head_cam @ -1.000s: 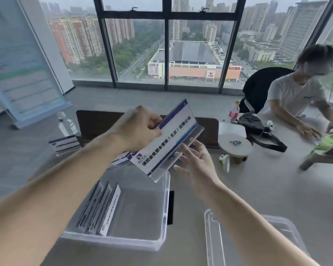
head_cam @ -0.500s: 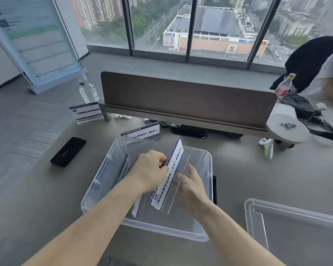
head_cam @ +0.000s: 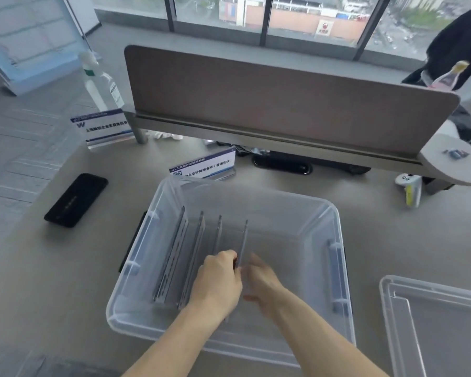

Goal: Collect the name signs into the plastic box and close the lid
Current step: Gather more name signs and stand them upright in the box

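Note:
The clear plastic box [head_cam: 335, 229] sits open on the desk in front of me. Several name signs stand on edge in its left half [head_cam: 180, 254]. My left hand [head_cam: 218, 281] pinches the rightmost sign [head_cam: 244, 240], which stands upright inside the box. My right hand [head_cam: 261, 281] rests flat against that sign's other side, fingers apart. Two more name signs are outside the box: one [head_cam: 204, 167] just behind its far rim, another [head_cam: 104, 126] at the far left by the divider's leg. The lid [head_cam: 433, 322] lies flat to the right of the box.
A black phone [head_cam: 76, 200] lies left of the box. A brown desk divider [head_cam: 283, 104] runs across behind it, with a clear bottle [head_cam: 104, 85] at its left end. A white and yellow controller [head_cam: 411, 189] and a small round table [head_cam: 452, 159] are at the far right.
Both hands brought the sign down from in front of me into the box and stood it upright beside the others. My view has tilted down toward the desk.

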`<state>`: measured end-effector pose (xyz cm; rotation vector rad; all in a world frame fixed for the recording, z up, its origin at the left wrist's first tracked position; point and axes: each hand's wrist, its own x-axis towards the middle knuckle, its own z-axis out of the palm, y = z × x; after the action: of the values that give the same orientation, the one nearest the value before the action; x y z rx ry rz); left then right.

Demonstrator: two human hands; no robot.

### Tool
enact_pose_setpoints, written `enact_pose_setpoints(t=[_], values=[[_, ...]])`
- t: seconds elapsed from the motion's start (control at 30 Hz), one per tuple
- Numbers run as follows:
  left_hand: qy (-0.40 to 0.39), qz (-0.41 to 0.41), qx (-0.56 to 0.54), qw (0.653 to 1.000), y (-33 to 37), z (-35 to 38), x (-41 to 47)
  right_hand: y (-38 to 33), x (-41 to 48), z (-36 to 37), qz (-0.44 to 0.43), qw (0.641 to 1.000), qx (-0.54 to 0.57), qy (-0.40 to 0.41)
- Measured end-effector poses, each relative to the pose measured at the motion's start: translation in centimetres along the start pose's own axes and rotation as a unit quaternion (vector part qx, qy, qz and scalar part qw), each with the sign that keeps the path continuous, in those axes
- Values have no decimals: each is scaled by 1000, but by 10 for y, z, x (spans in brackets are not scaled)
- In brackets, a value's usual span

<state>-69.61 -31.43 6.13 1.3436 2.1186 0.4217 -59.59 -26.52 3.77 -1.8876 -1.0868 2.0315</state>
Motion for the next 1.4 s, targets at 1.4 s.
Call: enact_pose_setpoints(t=[1.4], values=[[60, -32, -49, 996, 53, -232, 126, -229, -22, -35, -273, 961, -11, 32]])
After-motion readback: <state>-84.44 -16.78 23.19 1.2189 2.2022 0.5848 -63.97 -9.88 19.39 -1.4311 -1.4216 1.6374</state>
